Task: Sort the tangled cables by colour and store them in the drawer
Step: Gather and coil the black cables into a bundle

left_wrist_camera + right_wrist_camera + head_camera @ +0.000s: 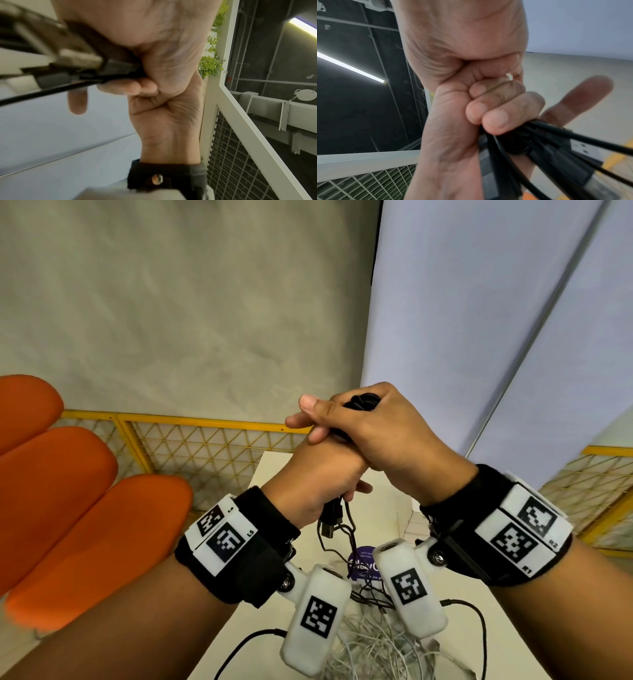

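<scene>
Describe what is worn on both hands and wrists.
The left hand and right hand are bare, with no gloves or sleeves. Each wrist carries a black fabric band topped by white blocks with black square code markers. A rounded white camera housing, also marked with a code, is bolted beneath each band.

orange chair (68,491), yellow mesh fence (205,443), blue panel (479,320)

Office-like workspace, white table (267,474), orange chair (68,491), yellow mesh partition (205,440)

Both hands (346,446) raised, fingers (494,115) curled.
</scene>
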`<state>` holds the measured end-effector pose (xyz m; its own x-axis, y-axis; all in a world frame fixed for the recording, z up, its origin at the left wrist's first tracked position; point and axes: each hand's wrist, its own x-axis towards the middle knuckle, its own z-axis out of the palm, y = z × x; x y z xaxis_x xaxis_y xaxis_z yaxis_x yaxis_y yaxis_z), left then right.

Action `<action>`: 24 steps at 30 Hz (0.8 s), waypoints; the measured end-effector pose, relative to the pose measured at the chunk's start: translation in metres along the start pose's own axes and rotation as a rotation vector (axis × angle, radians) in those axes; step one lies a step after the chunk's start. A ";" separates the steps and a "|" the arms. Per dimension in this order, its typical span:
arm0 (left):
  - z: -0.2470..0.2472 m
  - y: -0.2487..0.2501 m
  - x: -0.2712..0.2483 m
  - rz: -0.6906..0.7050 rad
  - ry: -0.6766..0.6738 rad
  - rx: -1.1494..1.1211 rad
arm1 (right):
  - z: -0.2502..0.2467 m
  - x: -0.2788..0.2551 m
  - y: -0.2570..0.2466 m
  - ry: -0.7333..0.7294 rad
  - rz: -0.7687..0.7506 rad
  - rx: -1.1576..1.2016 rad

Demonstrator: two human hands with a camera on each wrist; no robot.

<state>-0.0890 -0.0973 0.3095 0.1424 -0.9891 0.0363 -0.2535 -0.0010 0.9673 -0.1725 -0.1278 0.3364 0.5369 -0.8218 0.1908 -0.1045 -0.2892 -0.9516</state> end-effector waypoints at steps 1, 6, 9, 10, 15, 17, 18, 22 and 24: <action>0.001 0.000 0.000 0.046 0.022 -0.038 | -0.002 0.001 0.002 0.004 -0.026 -0.001; -0.022 0.005 0.007 0.102 0.123 -0.408 | -0.007 0.002 0.036 -0.202 0.011 0.183; -0.040 0.009 0.019 0.153 0.148 -0.553 | 0.000 -0.008 0.054 -0.392 0.089 -0.047; -0.046 0.010 0.022 0.172 0.148 -0.563 | 0.000 -0.010 0.056 -0.389 0.084 -0.141; -0.084 0.007 0.026 0.152 0.138 -0.594 | -0.038 -0.005 0.062 -0.146 0.182 -0.338; -0.096 0.005 0.024 0.112 0.108 -0.645 | -0.063 -0.005 0.067 -0.075 0.217 -0.371; -0.102 0.004 0.023 0.100 0.091 -0.675 | -0.074 -0.007 0.069 -0.050 0.228 -0.389; -0.123 0.003 0.019 0.153 -0.004 -0.831 | -0.120 -0.021 0.085 0.020 0.274 -0.500; -0.133 0.003 0.019 0.197 -0.053 -0.849 | -0.141 -0.034 0.097 0.066 0.320 -0.511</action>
<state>0.0398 -0.0964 0.3460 0.1206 -0.9654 0.2311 0.5332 0.2594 0.8053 -0.3189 -0.1967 0.2720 0.3614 -0.9308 -0.0557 -0.6499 -0.2086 -0.7308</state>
